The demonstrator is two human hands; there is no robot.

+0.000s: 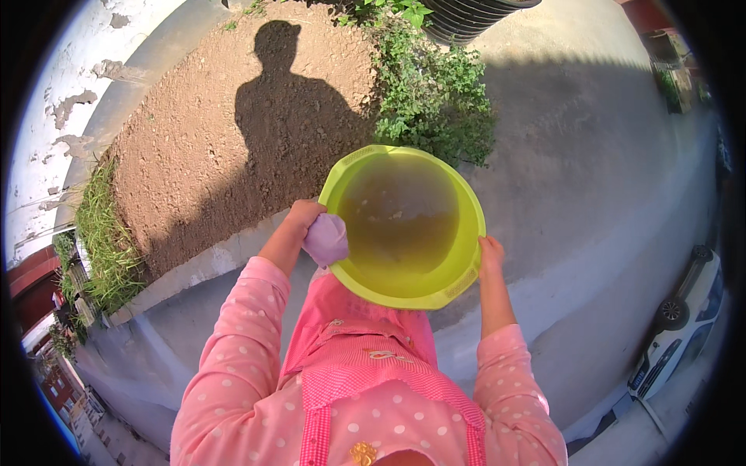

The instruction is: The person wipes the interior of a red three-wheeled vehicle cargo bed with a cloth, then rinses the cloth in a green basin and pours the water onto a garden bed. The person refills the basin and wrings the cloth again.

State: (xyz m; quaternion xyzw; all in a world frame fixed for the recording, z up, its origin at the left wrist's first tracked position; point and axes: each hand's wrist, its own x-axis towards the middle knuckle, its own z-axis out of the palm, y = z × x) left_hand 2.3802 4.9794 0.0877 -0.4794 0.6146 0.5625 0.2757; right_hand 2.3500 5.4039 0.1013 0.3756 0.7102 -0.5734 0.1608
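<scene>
The person is holding a lime-green basin (404, 225) out in front of the chest, and it is sitting squarely between the two hands. The left hand (305, 216) is closing its grip on the basin's left rim, and a pale lilac cloth (326, 239) is bunched under that same hand, pressing against the rim's outer edge. The right hand (490, 255) is gripping the opposite rim, fingers curling over the edge. Murky water is lying in the basin, which is tilting slightly away from the body. Pink dotted sleeves are reaching up from the lower edge. Beyond the basin, a bed of bare soil (210, 147) is catching the person's shadow, with a leafy green plant (431, 97) just behind the rim and grey concrete paving (590, 179) underneath.
</scene>
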